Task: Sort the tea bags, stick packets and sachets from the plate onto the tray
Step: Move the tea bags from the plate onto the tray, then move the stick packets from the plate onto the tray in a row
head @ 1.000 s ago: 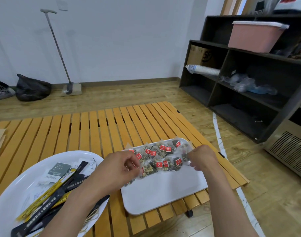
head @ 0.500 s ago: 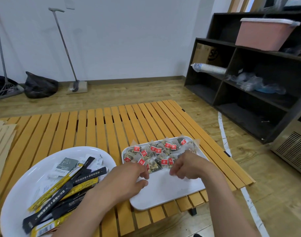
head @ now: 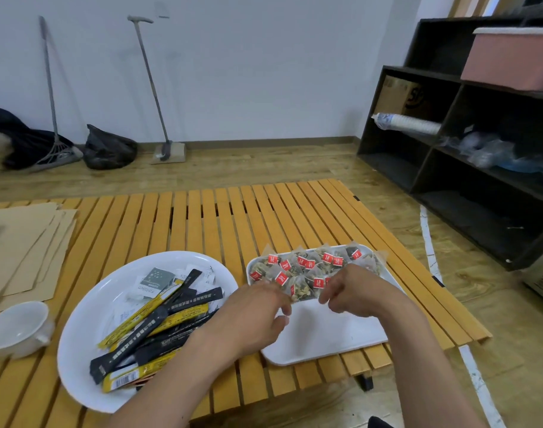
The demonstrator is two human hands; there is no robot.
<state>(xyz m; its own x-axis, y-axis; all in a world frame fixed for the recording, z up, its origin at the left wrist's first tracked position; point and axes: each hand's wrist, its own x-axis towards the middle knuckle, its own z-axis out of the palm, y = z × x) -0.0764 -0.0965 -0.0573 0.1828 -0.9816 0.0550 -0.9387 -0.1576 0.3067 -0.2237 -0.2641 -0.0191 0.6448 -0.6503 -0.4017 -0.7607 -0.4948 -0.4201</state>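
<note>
A white tray (head: 325, 335) lies on the slatted table, right of centre. Several clear tea bags (head: 307, 264) with red tags fill its far half in rows. To its left a round white plate (head: 78, 319) holds several black and yellow stick packets (head: 159, 322) and white and grey sachets (head: 154, 281). My left hand (head: 257, 310) hovers over the tray's left edge, fingers loosely apart, nothing seen in it. Over the tray's middle, my right hand (head: 356, 291) has its fingers curled, their tips touching the nearest row of tea bags.
A white cup (head: 13, 329) stands left of the plate, with brown cardboard sheets (head: 23, 248) behind it. The orange slatted table (head: 233, 217) ends just right of the tray. A dark shelf unit (head: 480, 180) stands at the right, brooms lean on the far wall.
Both hands have drawn closer together, from the two ends of the tea bag rows to the nearest row. The view has shifted right, showing more of the plate and the cup.
</note>
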